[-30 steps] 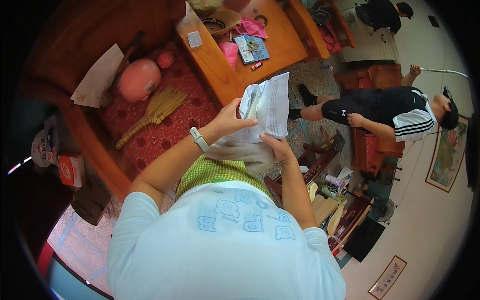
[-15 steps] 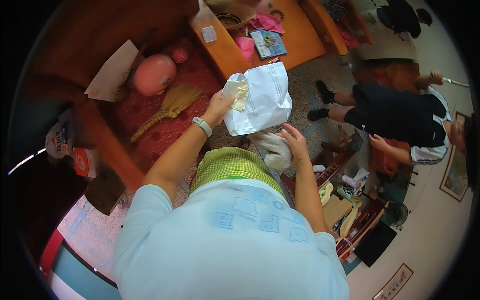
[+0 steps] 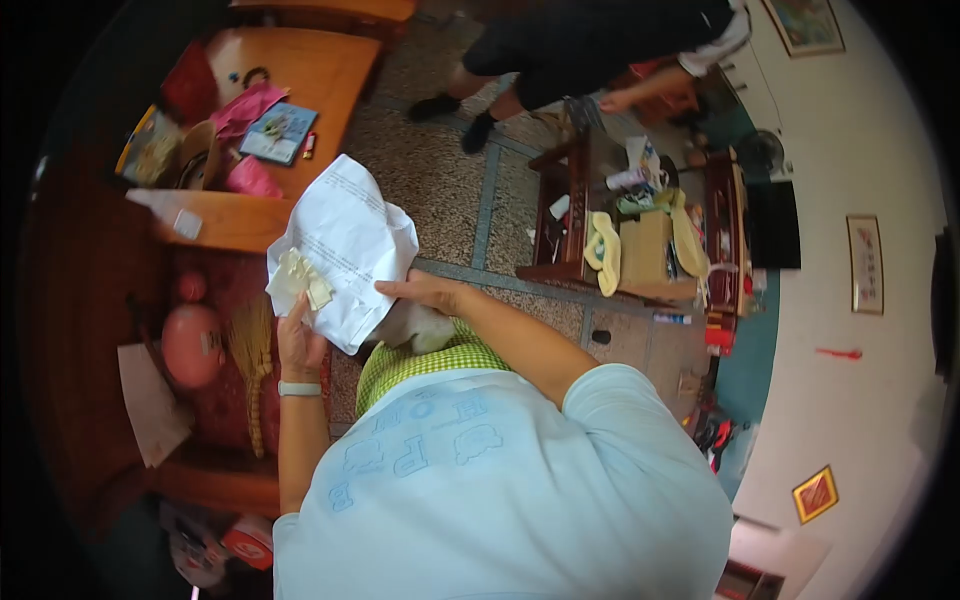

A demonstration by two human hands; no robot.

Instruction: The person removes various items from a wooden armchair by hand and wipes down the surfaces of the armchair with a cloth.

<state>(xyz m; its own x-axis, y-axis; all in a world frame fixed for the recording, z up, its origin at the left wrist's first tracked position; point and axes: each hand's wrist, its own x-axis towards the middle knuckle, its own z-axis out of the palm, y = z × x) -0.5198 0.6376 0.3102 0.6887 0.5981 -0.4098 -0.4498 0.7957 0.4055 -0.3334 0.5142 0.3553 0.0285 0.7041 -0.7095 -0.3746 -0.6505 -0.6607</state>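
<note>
A creased white paper [image 3: 345, 240] with printed lines is held up in front of my body. My left hand [image 3: 300, 345] grips its lower left side, fingers on a crumpled pale-yellow piece [image 3: 303, 280] that lies against the paper. My right hand [image 3: 425, 290] has its thumb on the paper's right edge, the other fingers hidden from view. Just below my right hand is a greyish-white cloth [image 3: 418, 328], partly covered by the hand and paper; whether the hand also holds it is unclear.
A wooden table [image 3: 325, 75] bears a blue booklet [image 3: 278, 132] and pink bags. On the red seat at left are a straw broom [image 3: 250, 340] and a pink ball [image 3: 193, 345]. A person in dark shorts [image 3: 590, 50] stands ahead. A cluttered wooden stand [image 3: 570, 200] is at right.
My view has swung to the right, so the room's things shift left. My right hand has come up from beside the cloth and taken the paper's right edge. The paper is tilted differently.
</note>
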